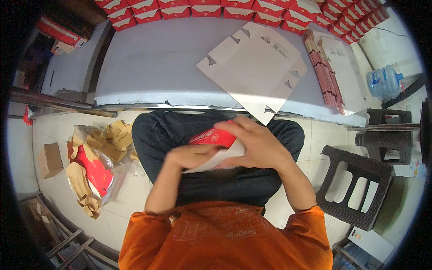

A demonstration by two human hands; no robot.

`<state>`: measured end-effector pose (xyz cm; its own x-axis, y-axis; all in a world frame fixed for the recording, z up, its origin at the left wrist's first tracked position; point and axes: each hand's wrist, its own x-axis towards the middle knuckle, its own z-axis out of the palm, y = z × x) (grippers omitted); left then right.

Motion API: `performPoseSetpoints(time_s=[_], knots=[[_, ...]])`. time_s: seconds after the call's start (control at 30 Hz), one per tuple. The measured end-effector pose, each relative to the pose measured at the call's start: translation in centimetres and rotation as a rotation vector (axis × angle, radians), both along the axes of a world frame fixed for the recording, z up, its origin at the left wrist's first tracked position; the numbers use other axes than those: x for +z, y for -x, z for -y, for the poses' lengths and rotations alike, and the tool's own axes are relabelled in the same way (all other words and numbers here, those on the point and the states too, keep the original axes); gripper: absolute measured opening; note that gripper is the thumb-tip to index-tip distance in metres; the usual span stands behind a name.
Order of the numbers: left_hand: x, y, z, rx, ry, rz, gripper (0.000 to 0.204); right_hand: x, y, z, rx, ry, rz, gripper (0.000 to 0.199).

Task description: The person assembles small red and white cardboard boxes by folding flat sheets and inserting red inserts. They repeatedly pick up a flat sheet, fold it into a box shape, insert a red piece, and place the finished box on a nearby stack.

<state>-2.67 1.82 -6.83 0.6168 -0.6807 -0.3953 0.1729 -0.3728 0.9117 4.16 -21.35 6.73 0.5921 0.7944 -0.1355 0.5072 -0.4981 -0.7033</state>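
Note:
A partly folded paper box point(208, 137), red outside and white inside, is held over my lap. My right hand point(258, 143) grips its right end, with the fingers over the top edge and the thumb lower on the white side. My left hand point(191, 156) is at the box's left part, slightly blurred, its fingertips partly hidden by the folded panels. Beyond the hands, a flat white carton blank point(256, 67) with cut notches lies on the table, one corner sticking out over the front edge.
Rows of finished red and white boxes point(206, 11) line the table's point(144, 63) far side. Stacked flat blanks point(326, 76) lie at its right. On the floor are brown paper scraps in plastic point(114, 139) at left and a dark stool point(355, 186) at right, below a water bottle point(384, 82).

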Motion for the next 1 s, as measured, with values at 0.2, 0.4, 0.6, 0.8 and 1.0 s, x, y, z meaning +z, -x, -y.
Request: performPoseSetpoints(time_s=[0.2,0.4,0.6,0.8,1.0], knots=[[7.1,3.3,-6.4,0.734,0.336,0.173,0.112,-4.9,2.1,3.2,-1.061,-0.960,-0.854,0.032],[6.9,3.2,2.3,0.720,1.023,-0.099,0.097,-5.7,3.9,-1.1,-0.698,-0.582,0.072,0.043],[10.3,1.6,3.6,0.711,0.689,0.193,0.093,-2.9,4.2,-0.4,-0.452,-0.415,0.554,0.076],[9.6,1.4,2.9,0.410,0.493,0.266,0.102,-3.9,4.9,-1.8,-0.547,-0.827,0.612,0.064],[7.5,1.4,3.7,0.782,1.172,0.155,0.105,-5.6,5.3,-0.9,-0.703,-0.779,-0.259,0.022]])
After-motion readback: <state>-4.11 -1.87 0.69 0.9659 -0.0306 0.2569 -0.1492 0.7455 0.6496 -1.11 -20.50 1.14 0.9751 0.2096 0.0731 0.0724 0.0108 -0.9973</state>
